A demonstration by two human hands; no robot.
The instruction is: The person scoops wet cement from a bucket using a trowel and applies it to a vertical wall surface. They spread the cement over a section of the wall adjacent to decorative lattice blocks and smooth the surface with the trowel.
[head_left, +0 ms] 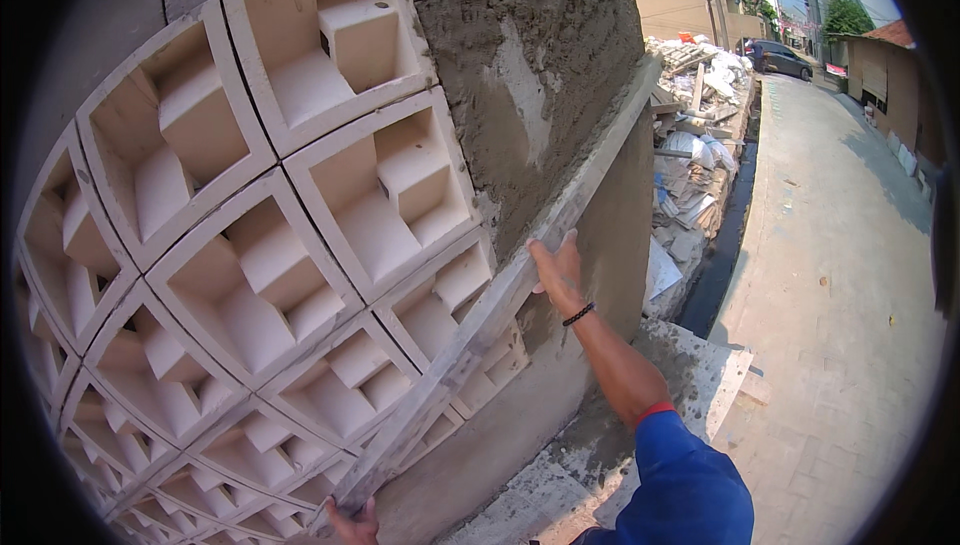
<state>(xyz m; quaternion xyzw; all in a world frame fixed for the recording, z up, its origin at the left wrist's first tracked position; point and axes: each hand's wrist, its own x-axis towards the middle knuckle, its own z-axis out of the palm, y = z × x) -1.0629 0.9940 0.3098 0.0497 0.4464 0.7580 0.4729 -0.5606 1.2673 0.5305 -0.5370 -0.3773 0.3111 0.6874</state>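
A long grey plastering straightedge (440, 383) slants across the wall from lower left to upper right, lying over the wet plaster (520, 75) and the pale breeze blocks (262, 270). My right hand (560, 273) grips it a little above its middle, with a dark beaded bracelet on the wrist. At the bottom of the picture, my left hand (352, 525) has its fingers curled round the lower end; part of that hand is cut off. Above the straightedge the plaster is rough and dark, with a lighter smear (520, 90). Below it the plaster (610, 225) looks smoother.
A mortar-spattered board (720, 370) lies beside the wall base. Farther off are a rubble heap (700, 145) with white sacks and a narrow drain (725, 255). The paved lane (820, 275) runs along the right, with a dark car (785, 60) and a person (757, 53) far away.
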